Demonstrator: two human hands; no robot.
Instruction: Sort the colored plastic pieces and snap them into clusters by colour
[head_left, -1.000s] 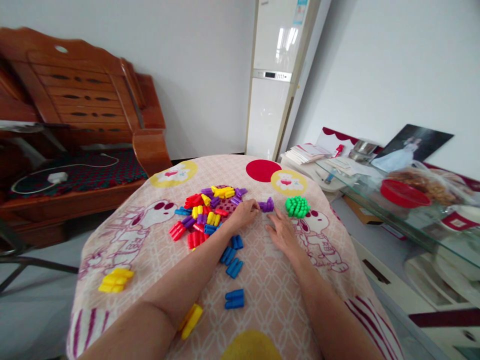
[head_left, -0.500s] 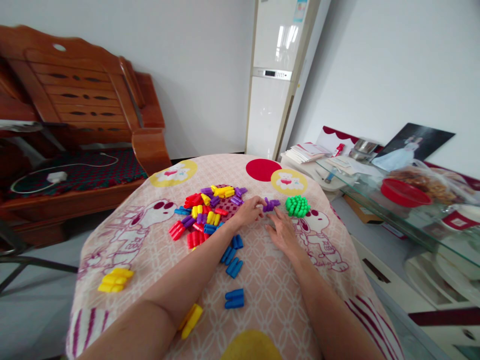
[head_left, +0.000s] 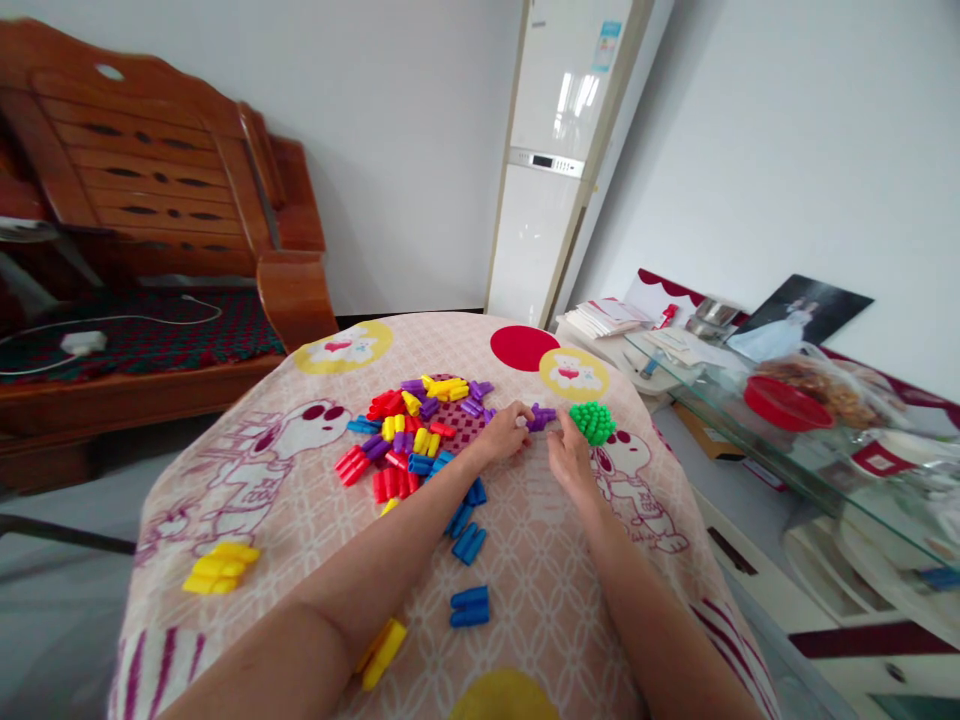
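Purple pieces (head_left: 539,418) lie between left hand (head_left: 507,436) and right hand (head_left: 571,455), one near either end, presumably to steady them; cannot tell whether either grip is closed.

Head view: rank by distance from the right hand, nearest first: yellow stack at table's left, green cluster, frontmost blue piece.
1. Green cluster, just right of the right hand.
2. Frontmost blue piece, left, nearer the camera.
3. Yellow stack, much farther left.
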